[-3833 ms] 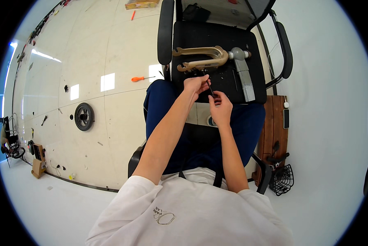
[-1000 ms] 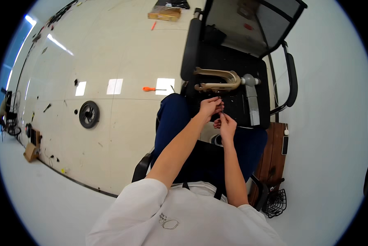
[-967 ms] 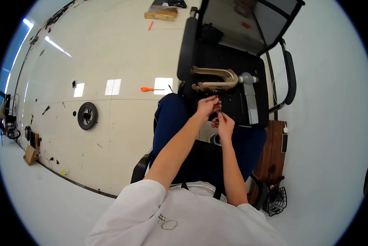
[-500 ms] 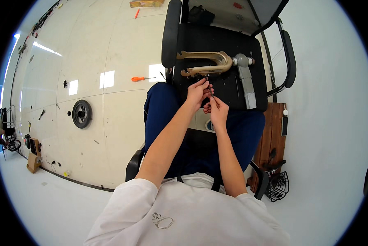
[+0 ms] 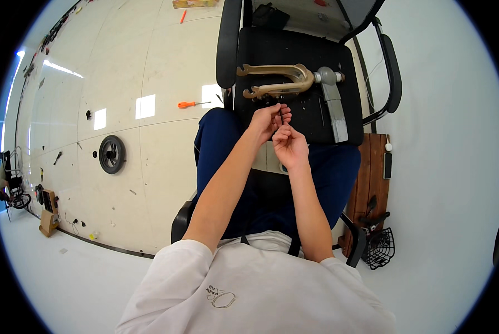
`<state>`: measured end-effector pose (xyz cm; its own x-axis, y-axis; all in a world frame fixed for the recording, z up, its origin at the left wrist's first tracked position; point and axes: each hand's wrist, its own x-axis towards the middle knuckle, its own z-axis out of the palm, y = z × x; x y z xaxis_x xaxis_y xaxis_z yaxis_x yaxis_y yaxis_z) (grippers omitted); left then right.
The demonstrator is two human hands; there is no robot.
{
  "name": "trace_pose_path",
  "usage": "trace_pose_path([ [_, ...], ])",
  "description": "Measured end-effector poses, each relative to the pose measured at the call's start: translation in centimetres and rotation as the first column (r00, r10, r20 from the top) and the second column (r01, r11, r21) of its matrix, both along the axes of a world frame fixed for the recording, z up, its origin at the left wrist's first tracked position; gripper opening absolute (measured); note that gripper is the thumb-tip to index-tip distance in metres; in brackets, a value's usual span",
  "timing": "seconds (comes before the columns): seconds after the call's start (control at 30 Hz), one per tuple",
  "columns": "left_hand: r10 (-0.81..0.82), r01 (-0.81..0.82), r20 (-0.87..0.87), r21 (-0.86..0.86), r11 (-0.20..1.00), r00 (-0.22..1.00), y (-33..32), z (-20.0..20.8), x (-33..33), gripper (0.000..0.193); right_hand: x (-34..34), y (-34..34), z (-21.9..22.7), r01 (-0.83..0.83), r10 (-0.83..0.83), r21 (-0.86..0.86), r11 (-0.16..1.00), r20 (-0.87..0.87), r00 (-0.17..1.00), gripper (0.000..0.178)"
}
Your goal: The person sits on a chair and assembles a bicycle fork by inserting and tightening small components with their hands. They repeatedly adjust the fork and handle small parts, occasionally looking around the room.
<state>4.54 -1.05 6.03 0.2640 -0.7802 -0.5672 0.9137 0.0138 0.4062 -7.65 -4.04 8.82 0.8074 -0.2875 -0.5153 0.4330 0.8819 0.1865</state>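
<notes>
My left hand [image 5: 267, 121] is closed round a thin dark rod [image 5: 281, 116] in front of the fork. Just below, my right hand [image 5: 290, 147] has its fingers curled in at the rod's near end; whether they grip it is hidden. Beyond both hands, a gold-brown bicycle fork [image 5: 277, 89] lies on its side on a black chair seat [image 5: 305, 123], prongs to the left. Its stem end runs through a rounded grey joint [image 5: 327, 75], from which a flat grey bar [image 5: 336, 114] comes toward me. Small dark parts lie beside the near prong.
Another thin dark rod [image 5: 320, 111] lies on the seat. Chair armrests [image 5: 228, 44] flank it. On the floor left are an orange-handled screwdriver [image 5: 189, 104] and a small black wheel [image 5: 112, 155]. A wooden board [image 5: 372, 172] and black wire basket [image 5: 379, 249] stand right.
My right hand has turned and slid slightly down and left, fingers curled more upward. My left hand stays near the same spot, still on the rod. The fork and grey bar stay in place.
</notes>
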Motion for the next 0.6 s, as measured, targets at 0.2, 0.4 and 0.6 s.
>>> trace_pose_path([
  [0.2,-0.018,0.023,-0.029,0.189,0.982,0.999,-0.8,0.4,0.6,0.016,-0.4,0.5,2.5,-0.503,-0.007,-0.609,0.613,-0.641,0.767,0.020],
  [0.4,0.045,-0.031,-0.051,0.257,0.966,0.998,-1.3,0.6,0.2,0.018,-1.6,0.0,3.4,-0.679,-0.680,-0.609,-0.410,-0.292,0.673,0.023],
  [0.6,0.014,-0.032,0.062,0.308,0.951,0.998,-1.1,1.4,-0.1,0.022,-1.6,0.6,2.0,-0.761,-0.621,-0.569,-0.312,-0.484,0.616,0.026],
])
